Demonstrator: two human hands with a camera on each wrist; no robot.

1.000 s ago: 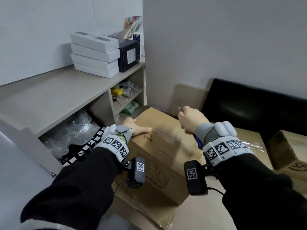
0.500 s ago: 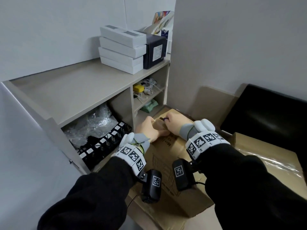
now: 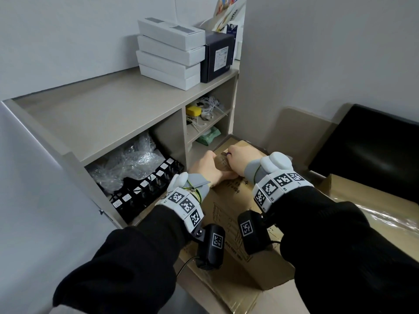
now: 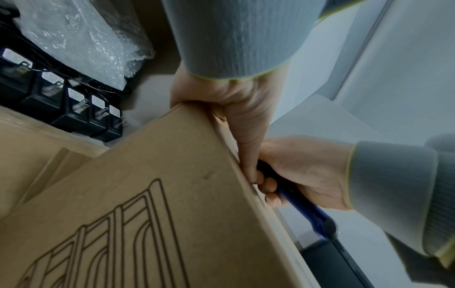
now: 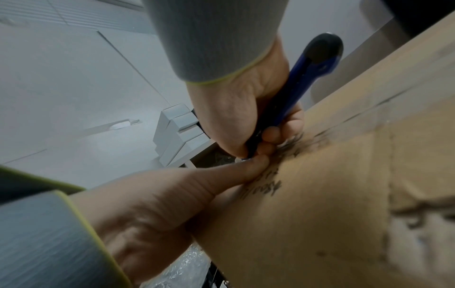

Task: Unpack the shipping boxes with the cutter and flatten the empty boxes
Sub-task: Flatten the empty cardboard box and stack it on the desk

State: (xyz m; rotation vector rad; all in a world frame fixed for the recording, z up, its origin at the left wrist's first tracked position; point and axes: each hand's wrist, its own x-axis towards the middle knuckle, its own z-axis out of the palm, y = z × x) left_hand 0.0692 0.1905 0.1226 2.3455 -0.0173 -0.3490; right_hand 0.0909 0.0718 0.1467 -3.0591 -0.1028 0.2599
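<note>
Right hand (image 5: 236, 117): fingers curled tight around the blue cutter (image 5: 290, 93), tip down at the top edge of the cardboard box (image 3: 229, 214). Left hand (image 3: 207, 169): thumb lying along the box top beside the cutter, remaining fingers hidden behind the side. The box stands just beside the shelf unit (image 3: 108, 114).

A beige shelf unit (image 3: 106, 114) is set against the wall. Four white boxes (image 3: 169, 53) are stacked on its top, and a dark box (image 3: 217, 56) is placed just beside them, touching the stack. Crumpled bubble wrap (image 3: 129, 164) is stuffed into the lower left compartment, above a row of black power adapters (image 3: 145, 191). A yellow object (image 3: 193, 111) and tangled white cables (image 3: 209, 105) are kept on the upper right shelf; a green packet (image 3: 208, 134) is laid below. A black panel (image 3: 371, 150) is leaned at the right.
</note>
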